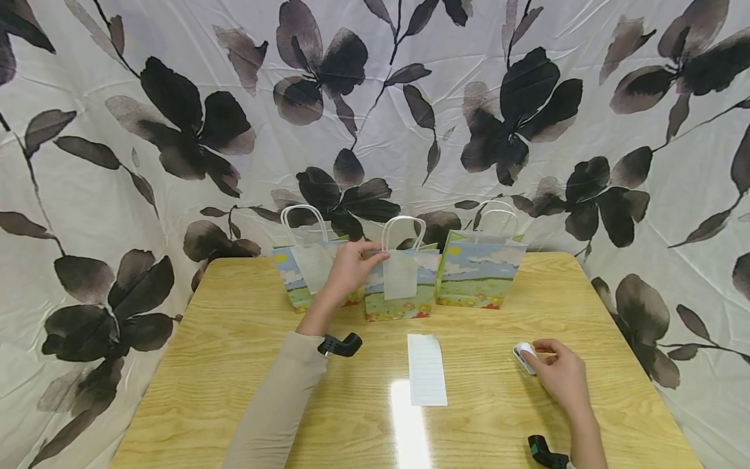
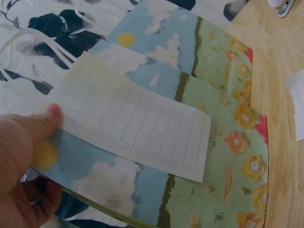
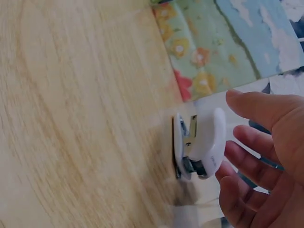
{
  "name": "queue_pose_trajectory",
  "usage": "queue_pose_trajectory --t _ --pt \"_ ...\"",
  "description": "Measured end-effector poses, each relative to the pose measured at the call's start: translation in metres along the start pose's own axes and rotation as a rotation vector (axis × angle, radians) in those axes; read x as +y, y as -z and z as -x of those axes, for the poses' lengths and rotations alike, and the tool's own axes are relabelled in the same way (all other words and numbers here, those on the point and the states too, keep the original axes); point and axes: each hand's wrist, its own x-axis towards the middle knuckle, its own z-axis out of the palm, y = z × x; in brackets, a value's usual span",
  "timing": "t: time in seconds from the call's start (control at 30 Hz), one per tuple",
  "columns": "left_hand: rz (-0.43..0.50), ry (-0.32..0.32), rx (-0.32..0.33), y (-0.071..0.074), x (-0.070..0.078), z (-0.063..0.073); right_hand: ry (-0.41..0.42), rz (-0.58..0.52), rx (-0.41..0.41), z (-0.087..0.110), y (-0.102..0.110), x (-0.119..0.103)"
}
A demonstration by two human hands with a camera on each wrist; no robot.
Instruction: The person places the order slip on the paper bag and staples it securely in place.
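My left hand [image 1: 349, 268] pinches the top edge of the middle paper gift bag [image 2: 109, 190] together with a lined paper slip [image 2: 137, 121]. Its thumb presses a corner of the slip against the bag's front, and the fingers go behind the rim. Small checkboxes run along one side of the slip, which hangs down over the printed sky and meadow. A small white stapler [image 3: 209, 142] is at the right of the table. Around it, my right hand [image 1: 559, 371] has its thumb and fingers spread apart, fingertips right at the stapler's top.
Left of the middle bag stands a similar bag [image 1: 288, 267] with a slip [image 1: 310, 264] on its front. The right bag [image 1: 480, 270] shows a bare front. Another lined slip [image 1: 426, 370] lies on the wooden table [image 1: 234, 339]. Floral cloth [image 1: 410, 143] hangs behind.
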Motion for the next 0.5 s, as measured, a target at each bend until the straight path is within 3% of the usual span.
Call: queue_pose_trajectory --t 0.3,0.5 --pt "-0.009 -0.01 0.005 -0.001 0.0 -0.002 -0.058 0.025 -0.072 -0.002 -0.008 0.009" --pt "0.003 -0.007 0.009 -0.002 0.0 0.0 -0.07 0.042 -0.066 -0.002 -0.011 0.012"
